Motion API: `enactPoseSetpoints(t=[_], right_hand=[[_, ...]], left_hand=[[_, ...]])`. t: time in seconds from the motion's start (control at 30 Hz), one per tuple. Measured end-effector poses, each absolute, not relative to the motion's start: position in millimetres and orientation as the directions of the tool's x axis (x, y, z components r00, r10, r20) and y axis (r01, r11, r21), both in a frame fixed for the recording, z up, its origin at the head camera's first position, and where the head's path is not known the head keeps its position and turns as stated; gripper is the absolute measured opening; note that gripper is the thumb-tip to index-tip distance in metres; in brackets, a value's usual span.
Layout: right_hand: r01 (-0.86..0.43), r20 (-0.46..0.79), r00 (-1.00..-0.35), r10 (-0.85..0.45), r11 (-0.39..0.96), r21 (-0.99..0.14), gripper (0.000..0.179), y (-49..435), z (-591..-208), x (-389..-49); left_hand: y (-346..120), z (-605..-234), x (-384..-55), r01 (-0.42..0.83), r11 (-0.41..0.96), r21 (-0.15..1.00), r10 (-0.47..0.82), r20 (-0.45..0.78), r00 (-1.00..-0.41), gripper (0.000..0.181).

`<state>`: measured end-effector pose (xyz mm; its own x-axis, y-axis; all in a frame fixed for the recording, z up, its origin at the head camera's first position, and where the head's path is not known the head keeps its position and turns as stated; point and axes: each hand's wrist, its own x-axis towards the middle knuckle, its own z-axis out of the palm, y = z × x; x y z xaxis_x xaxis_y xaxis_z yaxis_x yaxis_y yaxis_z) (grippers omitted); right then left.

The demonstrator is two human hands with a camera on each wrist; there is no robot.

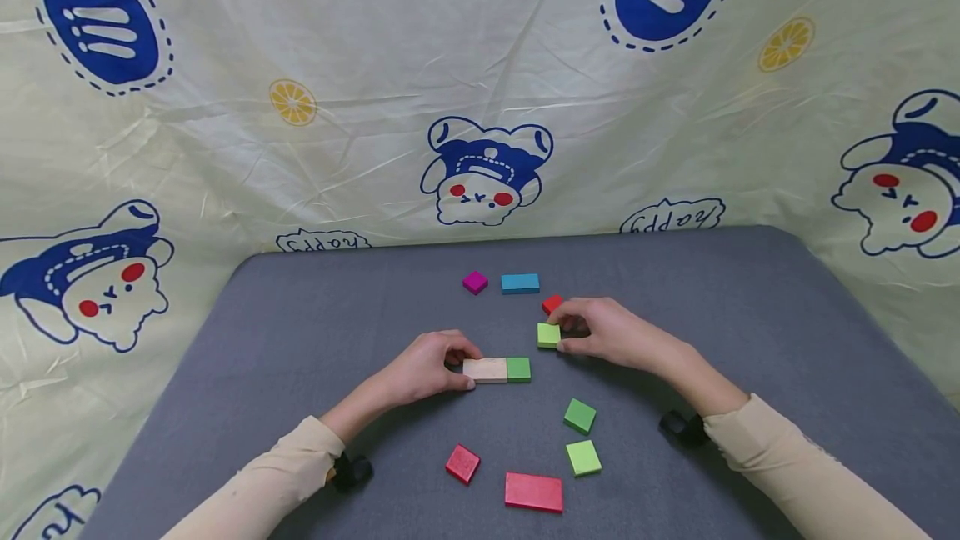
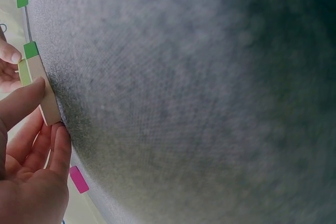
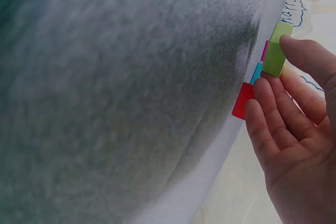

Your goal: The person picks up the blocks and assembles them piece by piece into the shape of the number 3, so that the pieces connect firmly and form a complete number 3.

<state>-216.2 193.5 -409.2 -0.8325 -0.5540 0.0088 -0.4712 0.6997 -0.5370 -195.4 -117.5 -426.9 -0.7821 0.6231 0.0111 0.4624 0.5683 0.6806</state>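
My left hand (image 1: 429, 367) pinches the left end of a pale wooden block (image 1: 486, 371) between thumb and fingers. Against that block's right end sits a green block (image 1: 519, 370). Thumb and fingers of my right hand (image 1: 618, 333) hold a lime-green block (image 1: 548, 336), a little behind and right of the green one. In the right wrist view, the thumb lies on one side of this lime block (image 3: 277, 51) and the fingertips on the other. Just behind it, a red block (image 1: 552, 304) is partly hidden by the right hand.
At the back of the grey table (image 1: 360, 298) lie a magenta block (image 1: 475, 282) and a blue block (image 1: 520, 283). Nearer are a green block (image 1: 580, 416), a lime block (image 1: 583, 457), a small red block (image 1: 462, 464) and a long red block (image 1: 533, 492). A printed cloth (image 1: 360, 165) hangs behind.
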Motion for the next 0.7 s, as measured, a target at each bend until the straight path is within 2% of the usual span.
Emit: enactPoseSetpoints(t=[0.7], right_hand=[[-0.505, 0.03, -0.801, -0.599, 0.647, -0.571, 0.031, 169.4, -409.7, -216.4]], left_hand=[[-117.3, -426.8, -194.7, 0.454, 0.575, 0.68, 0.616, 0.006, -0.788, 0.027]])
